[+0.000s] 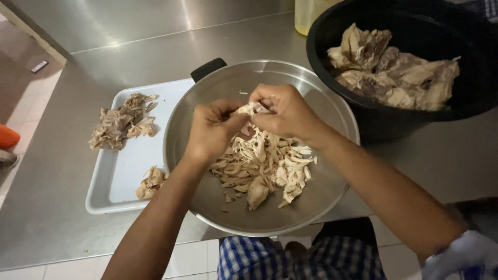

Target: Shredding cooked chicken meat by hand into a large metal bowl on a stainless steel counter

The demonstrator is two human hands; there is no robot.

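Fingers of the left hand [211, 130] and right hand [282, 110] are pinching narrowly on one piece of cooked chicken [250, 110] between them, over the shredded pile [264, 166] lying in the steel pan [332, 192]. Left, a white tray [122, 181] is carrying scraps [120, 124]. Far right, a black tub [384, 119] is holding whole pieces [394, 70].
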